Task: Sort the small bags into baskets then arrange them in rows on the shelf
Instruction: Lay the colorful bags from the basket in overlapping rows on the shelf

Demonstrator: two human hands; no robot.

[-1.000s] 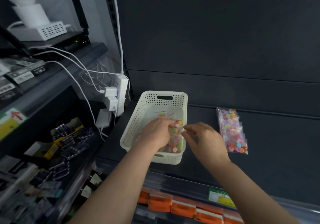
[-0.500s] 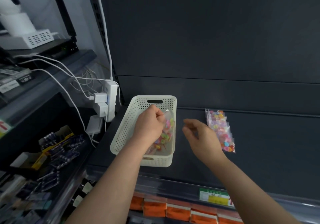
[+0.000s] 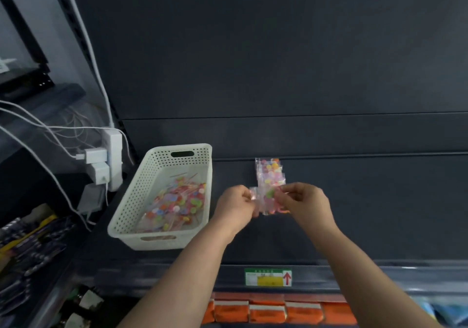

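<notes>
Beside the basket (image 3: 136, 196) on the shelf (image 3: 379, 213), the left hand (image 3: 235, 207) and the right hand (image 3: 306, 203) both pinch one small bag (image 3: 267, 199) in a tight grip, by the row of bags (image 3: 269, 170).

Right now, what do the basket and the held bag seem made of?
Basket: likely moulded plastic, matte off-white; perforated walls, cut handle slots. Bag: probably thin clear plastic film, slightly glossy; coloured pieces show through it.
</notes>
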